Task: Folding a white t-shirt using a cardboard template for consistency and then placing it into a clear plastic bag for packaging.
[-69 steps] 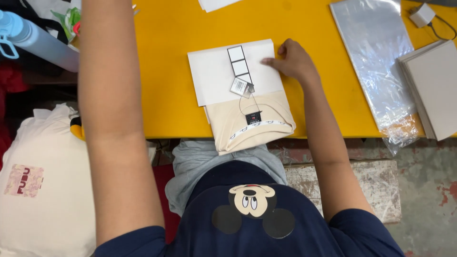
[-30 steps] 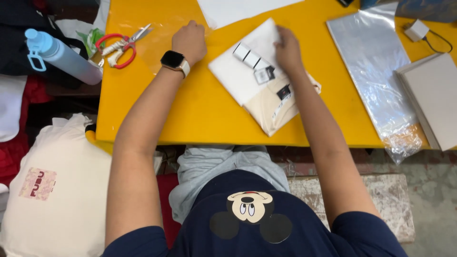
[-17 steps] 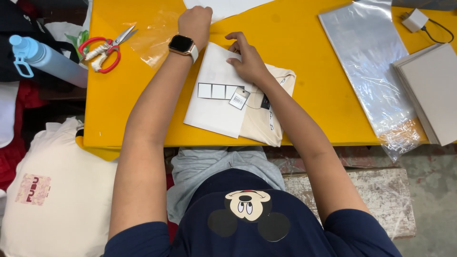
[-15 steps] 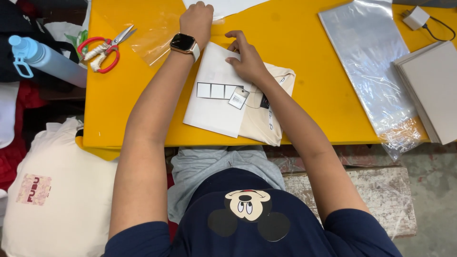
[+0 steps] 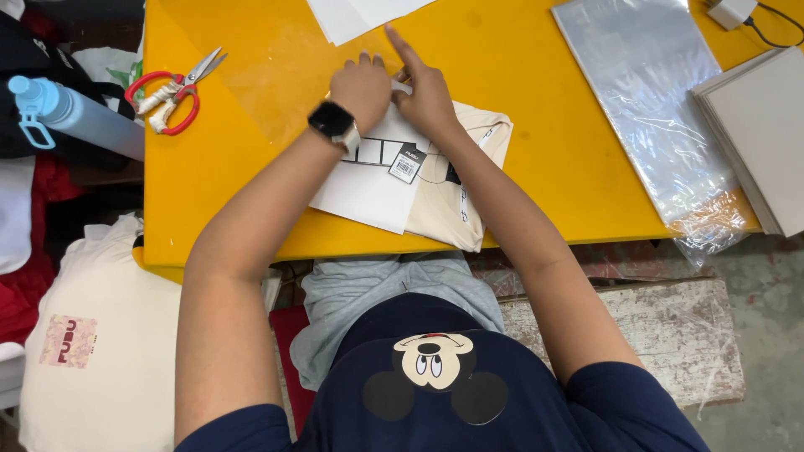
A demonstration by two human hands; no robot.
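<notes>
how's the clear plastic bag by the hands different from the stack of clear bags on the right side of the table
The clear bag by the hands is a single, nearly invisible sheet with the yellow table showing through; the stack of bags on the right looks silvery and more opaque. The single bag lies beside the left hand; the stack lies untouched, its crumpled end overhanging the table edge. Both are transparent plastic lying flat.

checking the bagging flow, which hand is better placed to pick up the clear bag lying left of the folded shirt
Left, probably. The left hand rests at the shirt's top edge, right beside the clear bag. The right hand would have to cross over it.
</notes>
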